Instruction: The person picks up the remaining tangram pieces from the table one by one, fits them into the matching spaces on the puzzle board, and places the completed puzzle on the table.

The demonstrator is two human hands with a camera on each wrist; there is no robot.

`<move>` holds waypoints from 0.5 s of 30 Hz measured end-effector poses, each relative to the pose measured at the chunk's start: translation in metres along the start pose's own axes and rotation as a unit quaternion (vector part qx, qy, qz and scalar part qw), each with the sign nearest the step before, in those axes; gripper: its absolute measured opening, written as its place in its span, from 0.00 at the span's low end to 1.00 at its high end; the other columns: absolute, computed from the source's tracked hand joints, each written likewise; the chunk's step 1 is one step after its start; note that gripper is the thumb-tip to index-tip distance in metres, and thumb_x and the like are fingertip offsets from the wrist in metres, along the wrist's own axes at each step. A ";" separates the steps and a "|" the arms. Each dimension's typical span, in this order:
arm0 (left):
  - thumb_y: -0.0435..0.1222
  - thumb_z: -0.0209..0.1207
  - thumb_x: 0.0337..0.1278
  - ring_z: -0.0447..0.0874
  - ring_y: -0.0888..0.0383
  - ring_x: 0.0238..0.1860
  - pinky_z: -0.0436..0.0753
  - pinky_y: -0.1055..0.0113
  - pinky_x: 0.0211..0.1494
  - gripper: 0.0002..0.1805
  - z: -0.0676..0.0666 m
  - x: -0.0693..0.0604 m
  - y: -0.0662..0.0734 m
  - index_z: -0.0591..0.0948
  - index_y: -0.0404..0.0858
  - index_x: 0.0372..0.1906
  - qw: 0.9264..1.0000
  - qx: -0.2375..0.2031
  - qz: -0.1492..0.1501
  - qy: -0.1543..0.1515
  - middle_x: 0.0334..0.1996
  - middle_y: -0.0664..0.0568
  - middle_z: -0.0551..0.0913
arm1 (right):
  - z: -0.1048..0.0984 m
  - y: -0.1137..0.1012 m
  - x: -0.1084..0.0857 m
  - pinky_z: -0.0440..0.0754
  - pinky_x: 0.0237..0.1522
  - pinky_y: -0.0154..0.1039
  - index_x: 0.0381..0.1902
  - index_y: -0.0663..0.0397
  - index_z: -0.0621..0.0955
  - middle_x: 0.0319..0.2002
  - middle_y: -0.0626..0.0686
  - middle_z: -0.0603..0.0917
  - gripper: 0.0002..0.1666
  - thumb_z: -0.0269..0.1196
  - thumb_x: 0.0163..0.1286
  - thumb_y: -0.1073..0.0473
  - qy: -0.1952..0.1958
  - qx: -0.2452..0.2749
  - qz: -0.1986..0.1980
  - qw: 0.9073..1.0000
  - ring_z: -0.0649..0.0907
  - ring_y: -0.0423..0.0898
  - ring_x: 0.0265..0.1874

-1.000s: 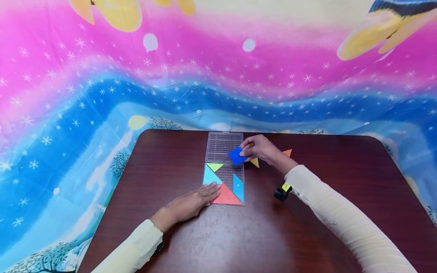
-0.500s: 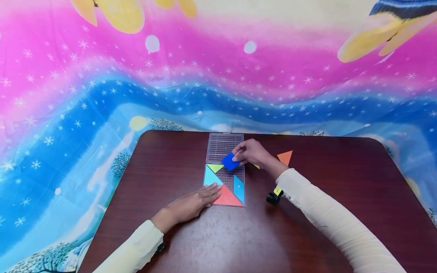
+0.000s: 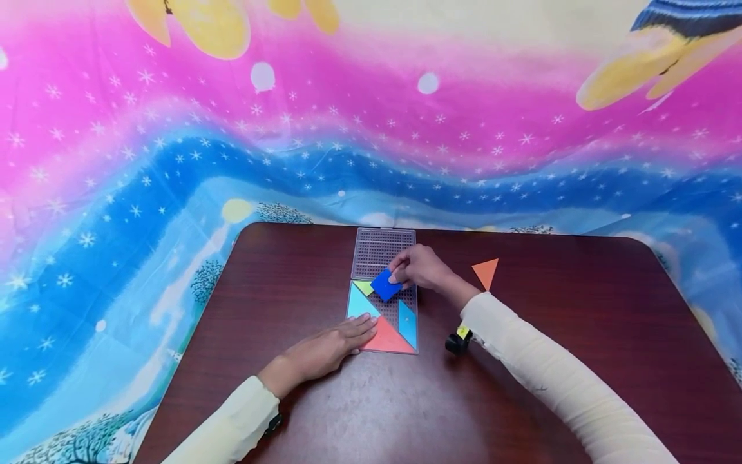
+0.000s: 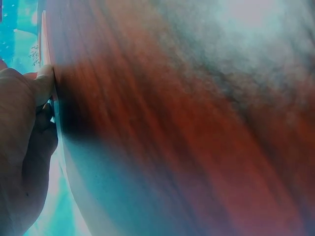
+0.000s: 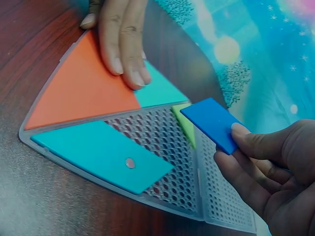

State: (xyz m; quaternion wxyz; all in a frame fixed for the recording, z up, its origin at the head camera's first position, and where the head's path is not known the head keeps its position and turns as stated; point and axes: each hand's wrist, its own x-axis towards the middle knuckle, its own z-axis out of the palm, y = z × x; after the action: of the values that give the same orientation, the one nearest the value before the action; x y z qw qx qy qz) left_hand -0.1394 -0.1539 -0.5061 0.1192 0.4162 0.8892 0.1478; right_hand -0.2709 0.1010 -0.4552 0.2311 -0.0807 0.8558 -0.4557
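Note:
Between thumb and fingers, my right hand (image 3: 424, 267) pinches a blue square tangram piece (image 3: 385, 285). The square is tilted above the perforated clear case (image 5: 152, 130), overlapping a light-green triangle (image 3: 364, 287) in the head view. Straight fingers of my left hand (image 3: 324, 349) rest on the coral-orange large triangle (image 5: 81, 91) and the turquoise large triangle (image 3: 361, 301) in the case. A blue-turquoise parallelogram (image 5: 98, 153) with a small round dot lies along the case's right side. Much of the left wrist view is table, with the left hand (image 4: 22, 147) at its edge.
The case's other half (image 3: 379, 251) lies unfolded at the table's back edge. A loose orange triangle (image 3: 487, 272) is on the dark wooden table (image 3: 556, 290), right of the right hand. A patterned cloth (image 3: 359, 161) hangs behind the table.
My right hand has carried the blue square left and toward me, over the case. A yellow piece seen beside that hand earlier is now hidden. The left hand stays in place.

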 end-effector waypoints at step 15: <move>0.38 0.47 0.82 0.52 0.54 0.83 0.63 0.57 0.82 0.27 0.001 0.001 0.000 0.63 0.44 0.79 1.000 0.011 0.004 0.002 0.82 0.53 0.57 | 0.018 0.009 0.005 0.92 0.37 0.40 0.47 0.62 0.88 0.42 0.60 0.90 0.12 0.71 0.66 0.65 -0.007 -0.017 -0.006 1.000 0.90 0.47 0.34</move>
State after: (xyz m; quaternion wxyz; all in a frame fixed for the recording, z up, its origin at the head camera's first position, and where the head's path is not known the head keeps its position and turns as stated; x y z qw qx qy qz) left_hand -0.1393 -0.1529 -0.5068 0.1119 0.4206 0.8895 0.1390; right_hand -0.2661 0.0904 -0.4726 0.2325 -0.0933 0.8614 -0.4417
